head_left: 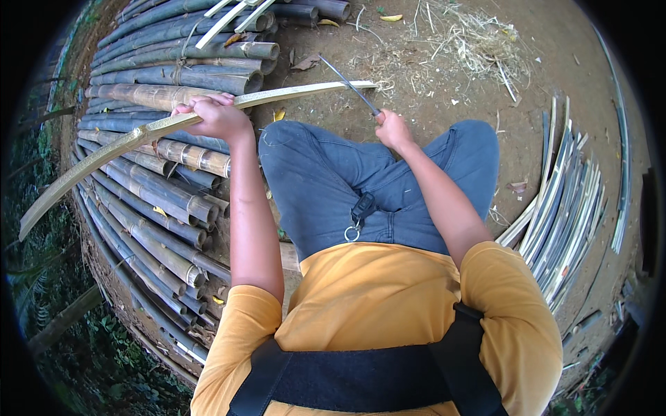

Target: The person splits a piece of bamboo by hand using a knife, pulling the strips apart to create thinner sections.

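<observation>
Soil (416, 118), left fist (218, 116) around bamboo strip (166, 125)

brown earth floor (572, 76) beyond the hands (394, 132) | green foliage (114, 353) far left of them, in shade | soft daylight

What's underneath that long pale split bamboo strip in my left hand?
Left to right beneath the long pale bamboo strip lie dark green foliage, round grey-brown bamboo poles and brown soil. Whatever the strip and your left hand cover is hidden.
</observation>
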{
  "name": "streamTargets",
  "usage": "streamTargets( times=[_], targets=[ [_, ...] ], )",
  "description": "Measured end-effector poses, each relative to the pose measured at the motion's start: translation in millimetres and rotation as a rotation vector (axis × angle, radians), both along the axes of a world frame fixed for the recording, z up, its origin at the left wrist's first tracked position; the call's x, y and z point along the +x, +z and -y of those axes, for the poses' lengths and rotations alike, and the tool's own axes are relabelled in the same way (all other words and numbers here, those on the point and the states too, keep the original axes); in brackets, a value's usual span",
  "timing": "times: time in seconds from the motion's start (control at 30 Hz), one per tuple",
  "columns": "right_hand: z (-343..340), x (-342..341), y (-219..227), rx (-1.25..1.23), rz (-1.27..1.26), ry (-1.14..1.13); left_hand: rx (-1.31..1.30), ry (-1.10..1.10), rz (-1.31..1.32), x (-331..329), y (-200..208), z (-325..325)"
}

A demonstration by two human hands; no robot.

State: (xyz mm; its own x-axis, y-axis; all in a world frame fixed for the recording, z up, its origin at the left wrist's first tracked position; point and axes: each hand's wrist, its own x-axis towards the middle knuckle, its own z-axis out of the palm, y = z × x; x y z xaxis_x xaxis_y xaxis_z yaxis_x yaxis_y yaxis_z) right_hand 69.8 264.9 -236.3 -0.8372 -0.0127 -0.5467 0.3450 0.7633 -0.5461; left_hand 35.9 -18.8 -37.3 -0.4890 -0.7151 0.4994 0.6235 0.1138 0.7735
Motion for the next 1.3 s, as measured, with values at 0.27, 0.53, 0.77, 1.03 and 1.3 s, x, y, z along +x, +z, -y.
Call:
streamTargets(
  times=[0.27,0.53,0.77,1.03,1.3],
  targets=[
    [-15.4,-5.2,-0.6,0.057,-0.014,-0.128,-0.005,-0.022,0.002,-4.5,2.4,-3.2],
    [15.4,20.4,97.2,0.039,-0.041,0.074,0.002,-0.017,-0.015,-4.5,1.6,5.3],
    [-9.1,10.8,84.3,0.049,0.006,0.044,-0.053,-0.143,-0.071,3.7,7.2,-19.9],
    [2.2,11.6,65.0,-0.07,-0.069,-0.058,-0.059,-0.235,-0.08,-3.1,16.2,-27.1],
    [25.1,29.1,83.8,-0.065,-0.127,-0.051,0.007,-0.178,-0.099,-2.6,15.5,-34.2]
  ],
)
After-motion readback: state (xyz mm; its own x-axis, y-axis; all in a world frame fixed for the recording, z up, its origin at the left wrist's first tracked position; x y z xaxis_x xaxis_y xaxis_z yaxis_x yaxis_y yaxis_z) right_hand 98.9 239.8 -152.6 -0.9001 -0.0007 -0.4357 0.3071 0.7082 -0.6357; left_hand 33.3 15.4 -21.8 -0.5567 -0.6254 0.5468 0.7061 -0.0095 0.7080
